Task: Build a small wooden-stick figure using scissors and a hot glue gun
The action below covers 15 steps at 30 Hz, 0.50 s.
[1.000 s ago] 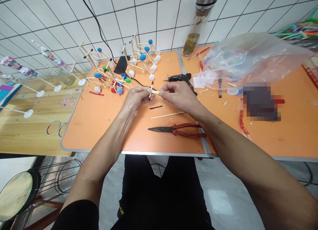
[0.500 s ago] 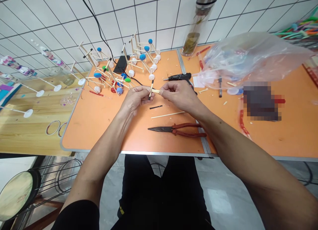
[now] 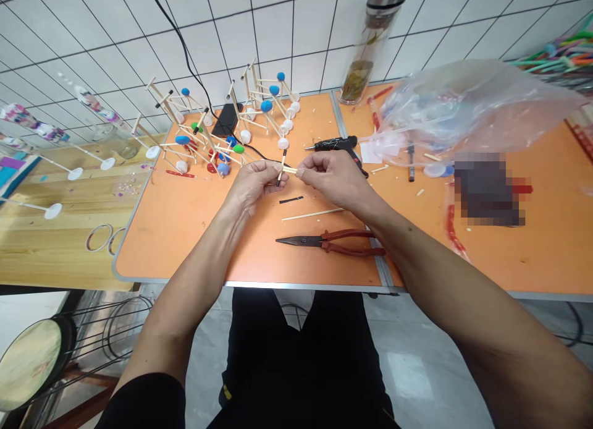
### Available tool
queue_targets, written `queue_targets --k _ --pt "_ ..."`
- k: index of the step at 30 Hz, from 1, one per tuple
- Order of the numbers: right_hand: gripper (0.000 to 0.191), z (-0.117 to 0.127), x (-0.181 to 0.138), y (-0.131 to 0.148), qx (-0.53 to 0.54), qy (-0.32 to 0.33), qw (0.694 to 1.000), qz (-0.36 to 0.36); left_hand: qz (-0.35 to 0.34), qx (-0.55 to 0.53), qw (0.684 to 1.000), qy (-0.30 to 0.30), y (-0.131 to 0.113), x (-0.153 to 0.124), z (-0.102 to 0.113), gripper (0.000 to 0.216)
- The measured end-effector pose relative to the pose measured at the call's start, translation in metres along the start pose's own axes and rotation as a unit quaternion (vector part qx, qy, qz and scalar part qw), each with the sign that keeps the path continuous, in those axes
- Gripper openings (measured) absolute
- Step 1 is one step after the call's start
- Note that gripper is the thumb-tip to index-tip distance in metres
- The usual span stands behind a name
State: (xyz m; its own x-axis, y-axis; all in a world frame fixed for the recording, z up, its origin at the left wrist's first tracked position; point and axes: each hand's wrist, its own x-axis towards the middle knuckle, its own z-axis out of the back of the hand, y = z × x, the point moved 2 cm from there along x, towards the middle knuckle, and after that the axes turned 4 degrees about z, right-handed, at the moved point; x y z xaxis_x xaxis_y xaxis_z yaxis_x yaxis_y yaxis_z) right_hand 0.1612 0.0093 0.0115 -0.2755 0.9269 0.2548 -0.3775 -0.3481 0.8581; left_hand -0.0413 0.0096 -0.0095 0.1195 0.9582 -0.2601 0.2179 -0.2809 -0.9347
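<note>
My left hand (image 3: 254, 180) pinches a short wooden stick with black ends (image 3: 283, 167), which stands nearly upright between the fingertips. My right hand (image 3: 330, 172) is closed on pale wooden sticks (image 3: 291, 170) that lie crosswise and meet the black-ended one. Whether they are joined there I cannot tell. Below the hands lie a thin black strip (image 3: 291, 199) and a loose wooden stick (image 3: 311, 214). Nearer to me rest long-nose pliers (image 3: 319, 240) with red handles, their jaws pointing left. Just behind my right hand is a black tool with a thin metal tip (image 3: 333, 144).
Several stick models with coloured balls (image 3: 265, 106) stand at the back left. A tea bottle (image 3: 359, 76) stands by the tiled wall. To the right are a clear plastic bag (image 3: 463, 110) and a blurred dark item (image 3: 486, 191). The orange table's (image 3: 185, 246) metal edge faces me.
</note>
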Motion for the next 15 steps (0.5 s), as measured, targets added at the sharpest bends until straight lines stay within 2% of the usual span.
queue_targets --k 15 --pt "0.016 -0.0008 0.0011 0.0016 -0.008 -0.004 1.000 -0.006 -0.007 -0.016 1.000 0.001 0.0008 -0.0001 0.0005 0.028"
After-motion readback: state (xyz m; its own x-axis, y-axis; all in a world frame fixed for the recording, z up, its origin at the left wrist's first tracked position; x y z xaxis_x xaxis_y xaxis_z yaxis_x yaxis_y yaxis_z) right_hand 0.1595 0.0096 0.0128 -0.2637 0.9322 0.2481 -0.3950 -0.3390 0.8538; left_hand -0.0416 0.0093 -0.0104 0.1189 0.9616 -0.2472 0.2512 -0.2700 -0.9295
